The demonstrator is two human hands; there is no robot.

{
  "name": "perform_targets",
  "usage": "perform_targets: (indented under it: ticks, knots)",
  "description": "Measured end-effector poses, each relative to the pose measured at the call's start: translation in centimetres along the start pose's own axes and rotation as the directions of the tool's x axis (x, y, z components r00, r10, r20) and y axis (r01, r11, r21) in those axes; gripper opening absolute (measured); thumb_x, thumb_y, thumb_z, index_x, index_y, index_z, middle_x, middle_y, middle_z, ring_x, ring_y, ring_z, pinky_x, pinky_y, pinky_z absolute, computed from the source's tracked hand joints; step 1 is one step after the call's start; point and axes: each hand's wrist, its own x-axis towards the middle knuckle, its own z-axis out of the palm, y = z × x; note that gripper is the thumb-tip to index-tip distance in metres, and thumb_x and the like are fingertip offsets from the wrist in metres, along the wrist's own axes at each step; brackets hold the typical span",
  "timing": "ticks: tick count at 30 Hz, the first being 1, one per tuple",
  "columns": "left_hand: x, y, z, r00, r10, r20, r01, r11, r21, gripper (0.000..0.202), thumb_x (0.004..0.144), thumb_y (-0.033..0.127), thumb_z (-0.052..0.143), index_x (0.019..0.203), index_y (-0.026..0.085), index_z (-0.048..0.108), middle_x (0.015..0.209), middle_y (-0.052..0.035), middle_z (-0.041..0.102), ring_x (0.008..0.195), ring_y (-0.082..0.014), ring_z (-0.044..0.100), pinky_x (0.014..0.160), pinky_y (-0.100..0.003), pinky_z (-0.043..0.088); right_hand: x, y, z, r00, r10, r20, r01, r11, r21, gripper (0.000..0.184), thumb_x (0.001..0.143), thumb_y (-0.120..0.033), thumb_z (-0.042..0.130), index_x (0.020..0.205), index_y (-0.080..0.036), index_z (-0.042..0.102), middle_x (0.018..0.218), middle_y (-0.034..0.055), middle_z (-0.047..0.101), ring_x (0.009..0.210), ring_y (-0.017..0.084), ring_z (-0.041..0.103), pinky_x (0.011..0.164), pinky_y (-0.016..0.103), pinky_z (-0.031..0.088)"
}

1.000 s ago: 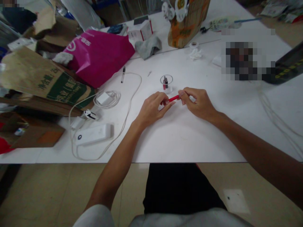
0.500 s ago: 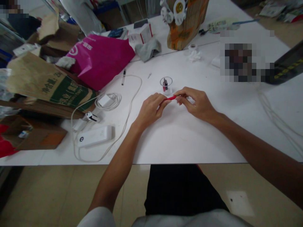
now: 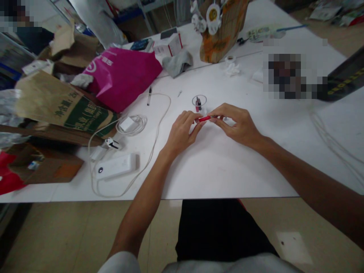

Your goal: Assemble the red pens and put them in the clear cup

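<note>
**White table (image 3: 216,170), red pen (image 3: 205,118) between two hands**

The table stands on a pale tiled floor (image 3: 99,227), its far left side crowded with a magenta bag (image 3: 125,76), a paper sack (image 3: 62,98) printed in green, and an open cardboard box (image 3: 51,167). A grey cloth (image 3: 178,63) lies crumpled just beside the bag.

Near the middle, the person holds the red pen roughly level, a little above the tabletop. The left hand (image 3: 182,131) has its thumb and fingers brought together on one end; the right hand (image 3: 236,123) pinches the other end between thumb and forefinger, and a short red stretch shows between the two grips. What the remaining right fingers touch is hard to tell.

Just beyond the hands stands a clear cup (image 3: 204,109) with several pens (image 3: 198,103) inside. To its left lies a black pen (image 3: 149,96). Nearer the person's left arm, a white cable (image 3: 157,132) loops around a white power bank (image 3: 116,167).
</note>
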Motion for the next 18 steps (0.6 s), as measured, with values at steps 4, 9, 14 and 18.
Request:
perform_targets:
  ticks: [4, 9, 14, 18]
  knots:
    - [0.0, -0.05, 0.11, 0.999, 0.014, -0.042, -0.014, 1.0, -0.001, 0.023, 0.115, 0.043, 0.063, 0.122, 0.022, 0.067, 0.107, -0.0099, 0.074, 0.103, -0.0274, 0.07, 0.093, -0.045, 0.056, -0.07, 0.05, 0.03, 1.0, 0.015, 0.011, -0.015, 1.0, 0.009, 0.015, 0.109, -0.034, 0.072, 0.118, -0.031, 0.084, 0.109, 0.0052, 0.084, 0.095, 0.024, 0.076, 0.083, 0.042, 0.063]
    - [0.0, -0.09, 0.2, 0.999, 0.011, -0.037, -0.01, 1.0, 0.007, 0.019, 0.115, 0.041, 0.063, 0.119, 0.023, 0.068, 0.105, -0.0095, 0.075, 0.103, -0.0277, 0.07, 0.093, -0.046, 0.056, -0.23, 0.2, 0.16, 0.999, 0.042, -0.014, -0.042, 0.999, -0.001, 0.014, 0.107, -0.033, 0.075, 0.118, -0.029, 0.083, 0.11, 0.0053, 0.085, 0.092, 0.023, 0.077, 0.083, 0.04, 0.063]
    - [0.01, 0.07, 0.08, 1.0, -0.018, -0.023, 0.017, 1.0, -0.016, 0.022, 0.115, 0.041, 0.062, 0.12, 0.022, 0.071, 0.107, -0.0116, 0.077, 0.105, -0.0289, 0.07, 0.094, -0.047, 0.053, -0.14, -0.03, 0.14, 0.991, 0.123, -0.049, -0.122, 0.992, 0.032, 0.016, 0.102, -0.043, 0.082, 0.11, -0.029, 0.083, 0.106, 0.0047, 0.084, 0.085, 0.022, 0.075, 0.08, 0.04, 0.065]
    - [0.01, 0.23, -0.03, 0.999, -0.039, 0.001, 0.039, 0.999, -0.015, 0.025, 0.116, 0.042, 0.06, 0.122, 0.022, 0.073, 0.108, -0.0122, 0.078, 0.105, -0.029, 0.069, 0.095, -0.047, 0.052, 0.05, -0.29, -0.02, 0.988, 0.145, -0.046, -0.143, 0.989, 0.042, 0.016, 0.102, -0.046, 0.082, 0.106, -0.031, 0.084, 0.102, 0.0048, 0.084, 0.087, 0.023, 0.075, 0.081, 0.042, 0.065]
